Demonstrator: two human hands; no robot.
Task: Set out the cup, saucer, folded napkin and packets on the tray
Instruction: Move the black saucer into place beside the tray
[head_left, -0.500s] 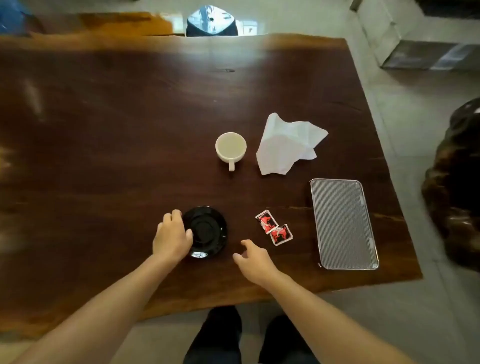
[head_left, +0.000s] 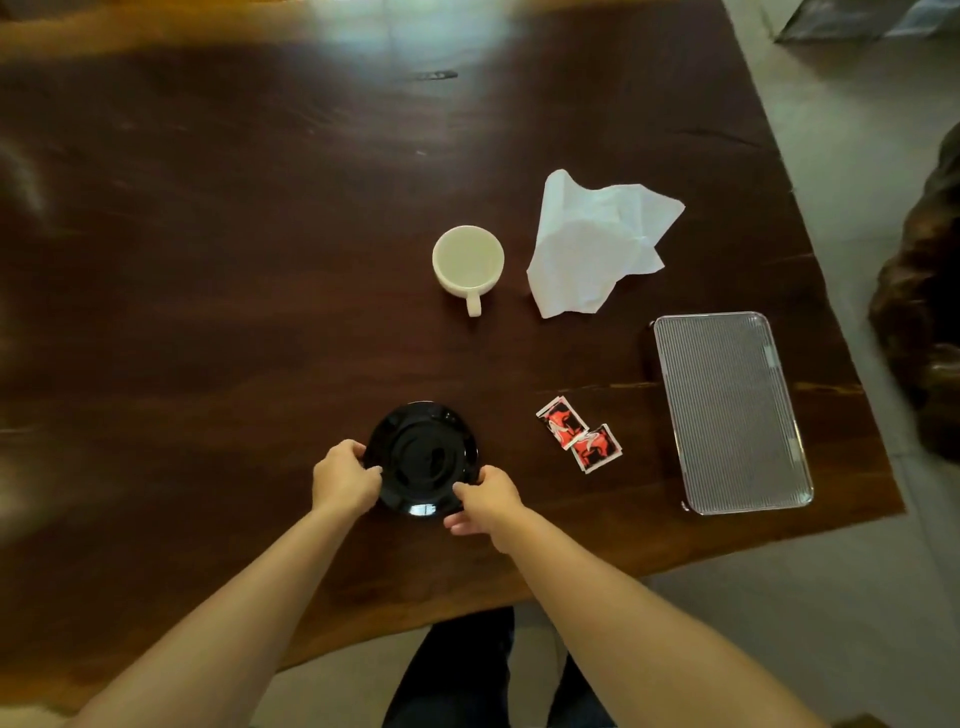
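Both hands close on the black saucer (head_left: 423, 457) near the front edge of the dark wooden table (head_left: 208, 260). On the saucer's left rim, the left hand (head_left: 344, 480) is curled, thumb lying over the top of the rim and the other fingers tucked at or under its edge. At the near right rim, the right hand (head_left: 485, 500) pinches with the thumb on top while the remaining fingers curl loosely below and toward the table. Whether the saucer is lifted or still resting on the wood cannot be told. Nothing lies in the saucer; its glossy surface only reflects light.

Just right of the saucer, two red and white packets (head_left: 579, 434) lie flat on the table, touching or slightly overlapping each other at a corner. Farther right, near the table's right edge, sits the tray (head_left: 730, 410), a ribbed clear rectangle with rounded corners and nothing on it. Beyond the saucer, toward the table's middle, a white cup (head_left: 467, 265) stands upright with its handle pointing toward the person; it looks empty. Beside the cup on the right, apart from it, lies the white napkin (head_left: 592, 244), loosely crumpled and spread rather than folded. Below the table's edge, the person's dark trousers (head_left: 462, 670) show against a pale floor (head_left: 831, 597).
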